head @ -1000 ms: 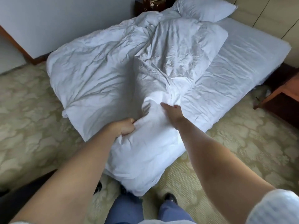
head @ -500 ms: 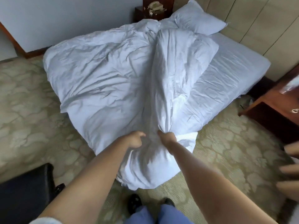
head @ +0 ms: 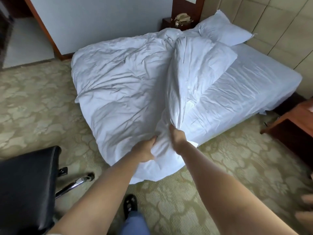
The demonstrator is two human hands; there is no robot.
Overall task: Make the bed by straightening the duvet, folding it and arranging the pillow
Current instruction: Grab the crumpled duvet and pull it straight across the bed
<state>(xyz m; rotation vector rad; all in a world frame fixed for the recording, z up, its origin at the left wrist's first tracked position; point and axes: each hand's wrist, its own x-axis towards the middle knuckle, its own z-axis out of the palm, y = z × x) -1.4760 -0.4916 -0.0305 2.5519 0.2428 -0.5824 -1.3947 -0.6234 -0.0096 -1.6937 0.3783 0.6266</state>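
Shoe (head: pixel 130 203): dark, on the carpet (head: pixel 211 192) below the arms, above a blue trouser leg.
Chair (head: pixel 25 184): black seat at lower left, its chrome leg (head: pixel 74 184) on the carpet.
Left hand (head: pixel 144 150): fingers curled into the near corner of the duvet (head: pixel 122 85), gripping a bunch of cloth.
Right hand (head: pixel 177 138): just beside the left, fingers closed on a gathered ridge of the duvet, which rises from the grip toward the head of the bed.
Duvet: white, creased, spread over the left part of the bed; its near corner hangs down to the carpet.
Sheet (head: pixel 250 85): bare on the right part of the mattress.
Table (head: pixel 291 126): brown wood, right of the bed.
Pillow (head: pixel 221 31): white, at the far end, against the padded headboard (head: pixel 271 31).
Nightstand (head: pixel 177 23): dark, beyond the duvet, with a phone (head: pixel 182 17) on top.
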